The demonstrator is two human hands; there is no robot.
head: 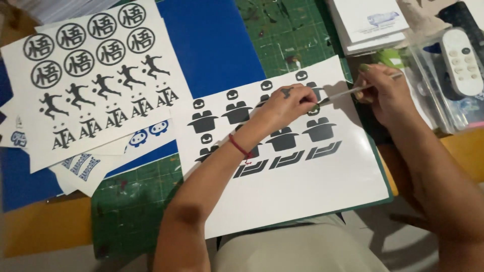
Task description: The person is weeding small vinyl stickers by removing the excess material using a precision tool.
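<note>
A white sticker sheet (302, 186) with rows of black hat-shaped and round decals lies on the green cutting mat (136, 201). My left hand (285, 103) presses down on the sheet's upper middle, fingertips pinched at a small decal. My right hand (380, 90) holds a thin metal pick tool (343, 93) like a pen. Its tip meets the sheet right at my left fingertips. A red cord circles my left wrist.
A second white sheet (96, 75) of black round and running-figure decals lies at the upper left over blue paper (212, 45). Smaller printed sheets poke out beneath it. White pads (368, 22) and a clear bag with a white remote (461, 60) sit at the upper right.
</note>
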